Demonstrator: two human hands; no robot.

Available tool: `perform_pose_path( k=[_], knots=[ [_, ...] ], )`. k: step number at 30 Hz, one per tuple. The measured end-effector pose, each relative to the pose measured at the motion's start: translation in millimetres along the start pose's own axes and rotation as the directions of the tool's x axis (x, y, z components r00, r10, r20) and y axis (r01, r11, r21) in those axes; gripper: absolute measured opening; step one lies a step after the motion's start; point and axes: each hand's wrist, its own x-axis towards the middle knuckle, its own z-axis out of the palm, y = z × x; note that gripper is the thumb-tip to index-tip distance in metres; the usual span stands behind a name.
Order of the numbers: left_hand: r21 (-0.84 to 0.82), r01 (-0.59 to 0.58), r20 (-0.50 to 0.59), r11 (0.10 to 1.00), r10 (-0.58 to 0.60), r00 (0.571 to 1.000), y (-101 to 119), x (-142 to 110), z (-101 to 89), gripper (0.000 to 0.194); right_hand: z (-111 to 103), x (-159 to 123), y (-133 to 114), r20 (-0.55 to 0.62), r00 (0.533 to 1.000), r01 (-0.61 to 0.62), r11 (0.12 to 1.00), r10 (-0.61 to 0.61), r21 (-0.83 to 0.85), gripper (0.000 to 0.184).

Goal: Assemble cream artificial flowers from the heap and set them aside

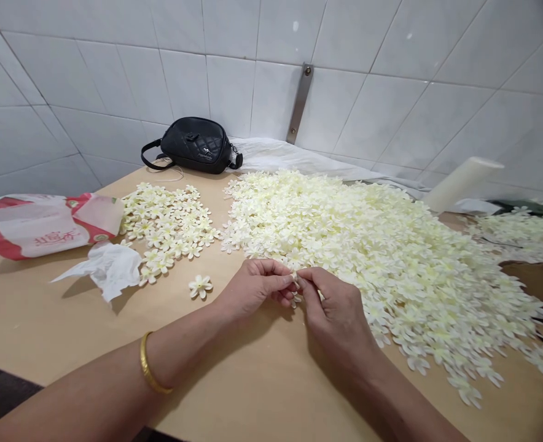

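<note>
My left hand (258, 286), with a gold bangle (146, 363) on its wrist, pinches a small white flower (294, 279) between thumb and fingers. Close against it, my right hand (333, 304) has its thumb and forefinger closed on the same flower. Most of that flower is hidden by the fingers. Just beyond both hands spreads a large heap of pale yellow-white artificial flowers (345, 227). A single flower (200, 286) lies on the table left of my left hand. Farther left is a smaller group of flowers (170, 221), spread out thinly.
A red and white tissue pack (45, 224) and a crumpled tissue (115, 267) lie at the left of the tan table (253, 380). A black bag (195, 145) stands by the tiled wall. At the back right, a white roll (462, 184) leans beside more flowers (524, 230).
</note>
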Motion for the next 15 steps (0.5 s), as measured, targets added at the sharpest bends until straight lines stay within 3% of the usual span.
perform_pose_path(
  k=[7,15],
  knots=[
    [-0.012,0.003,-0.064,1.0,-0.004,0.998,2.3,-0.6,2.3,0.009,1.4,0.0,2.6,0.062,0.993,-0.113,0.978,0.104,0.173,0.02],
    [0.072,-0.003,-0.07,0.997,0.008,0.997,0.7,-0.3,-0.6,0.013,4.9,-0.5,4.2,0.046,0.998,-0.053,0.987,0.046,0.15,0.018]
  ],
)
